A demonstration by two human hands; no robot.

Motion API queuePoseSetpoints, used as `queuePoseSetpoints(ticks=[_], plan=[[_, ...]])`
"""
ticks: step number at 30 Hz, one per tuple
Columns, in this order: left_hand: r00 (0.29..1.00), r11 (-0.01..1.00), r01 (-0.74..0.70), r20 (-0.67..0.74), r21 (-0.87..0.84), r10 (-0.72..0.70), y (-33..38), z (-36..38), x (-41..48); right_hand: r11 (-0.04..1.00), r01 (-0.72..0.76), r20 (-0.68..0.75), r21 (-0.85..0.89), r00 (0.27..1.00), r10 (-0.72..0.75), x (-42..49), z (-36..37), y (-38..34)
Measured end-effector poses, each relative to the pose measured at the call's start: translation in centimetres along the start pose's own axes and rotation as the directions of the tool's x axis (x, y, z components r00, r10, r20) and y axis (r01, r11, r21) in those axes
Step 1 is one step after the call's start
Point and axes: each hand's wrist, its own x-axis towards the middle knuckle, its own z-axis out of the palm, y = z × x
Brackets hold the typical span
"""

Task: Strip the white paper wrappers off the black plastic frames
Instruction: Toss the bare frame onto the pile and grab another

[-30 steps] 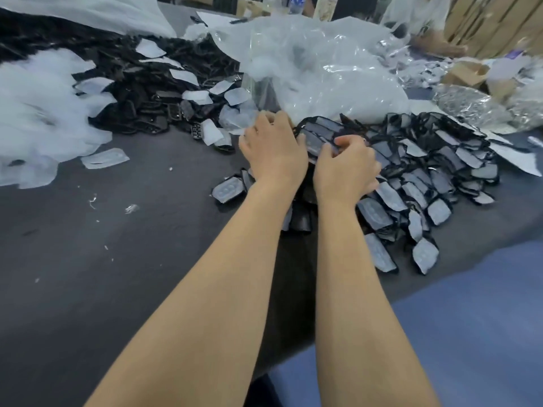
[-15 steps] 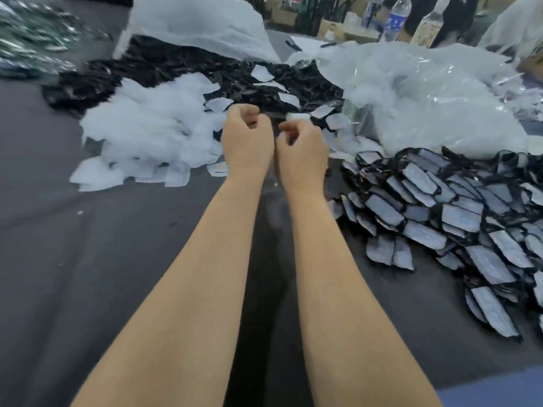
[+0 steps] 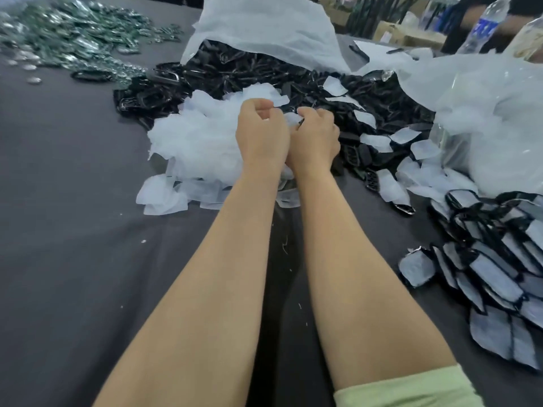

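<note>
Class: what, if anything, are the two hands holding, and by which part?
The left hand and right hand pinch a white wrapper between them, a black sliver showing; the exact grip points are hidden by fingers.

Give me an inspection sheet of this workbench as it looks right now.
Surface: dark cloth-covered table.
Job's things: wrapped frames heaped right; bare black frames heaped at the back; stripped wrappers piled centre.
Clutter: green shiny pieces far left; clear plastic bag right; white bag over the bare frames.
Hands: left hand and right hand curled, close together, pinching a white wrapper.
Cables: nothing seen.
Surroundings: water bottle, cardboard boxes at the back.
</note>
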Motion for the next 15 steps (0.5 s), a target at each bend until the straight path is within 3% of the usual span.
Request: queuePoseSetpoints(ticks=[6,15], plan=[[1.000,0.998,-0.016,0.007,0.060,0.015,-0.8,1.0,1.2,0.989,-0.084,0.156,-0.123,0.982,0.103,1.9,1.5,0.4],[0.998,0.998,0.065,0.005,0.009,-0.065,-1.4,-0.1,1.7,0.954,-0.222,0.024,-0.204,0.973,0.231,2.1,-0.8,1.7]])
